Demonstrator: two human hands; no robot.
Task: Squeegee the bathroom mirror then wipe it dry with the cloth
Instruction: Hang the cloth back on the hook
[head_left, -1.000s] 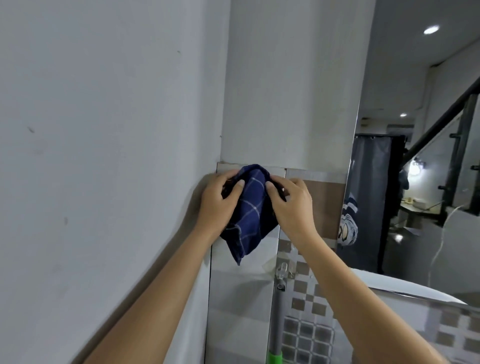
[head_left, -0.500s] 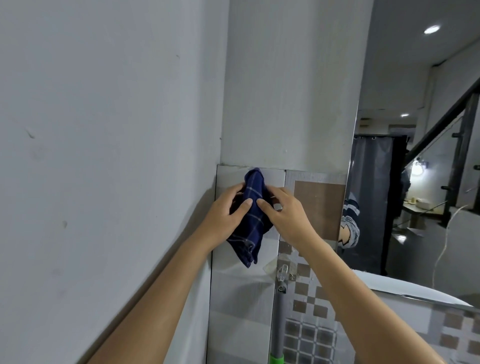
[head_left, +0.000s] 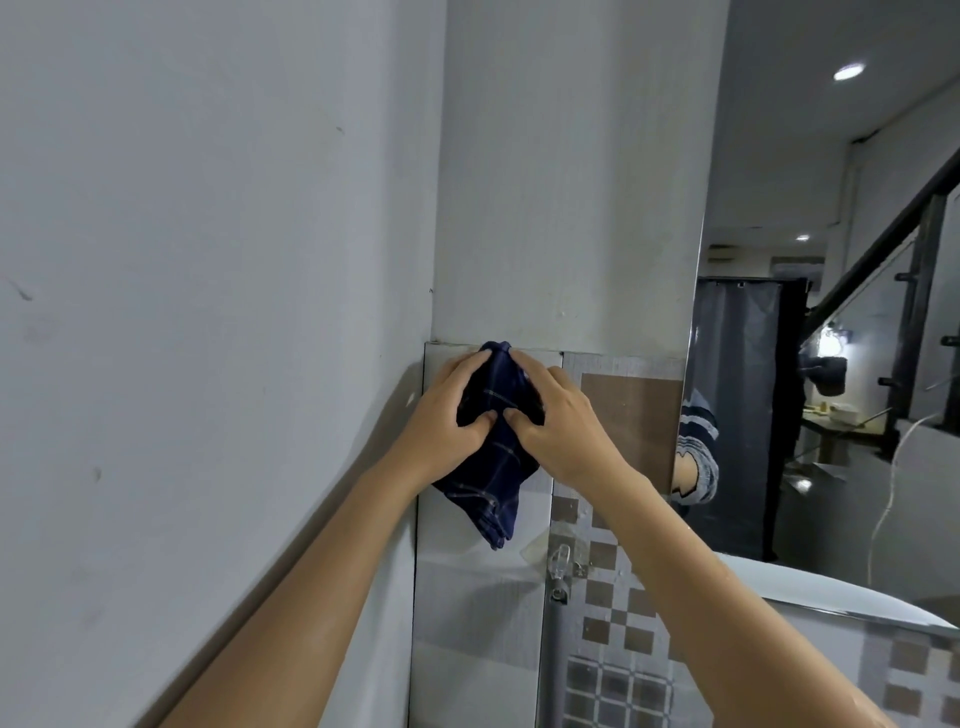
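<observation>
A dark blue checked cloth (head_left: 493, 467) is bunched against the tiled wall near the corner, its lower end hanging free. My left hand (head_left: 447, 415) grips its left side and my right hand (head_left: 561, 431) grips its right side, thumbs almost touching in the middle. The bathroom mirror (head_left: 831, 364) fills the right side and reflects a dark curtain, a stair rail and a striped sleeve. A grey pole with a hook fitting (head_left: 558, 571), possibly the squeegee handle, hangs on the tiles below the cloth.
A white painted wall (head_left: 208, 312) runs along the left and meets the tiled wall (head_left: 467, 623) at the corner. A curved white rim (head_left: 831, 592) shows at lower right beneath the mirror. Brown and grey mosaic tiles (head_left: 613, 675) cover the lower wall.
Both hands have closed further around the cloth and pressed it into a tighter bundle; the thumbs now meet at its middle. The view has shifted slightly.
</observation>
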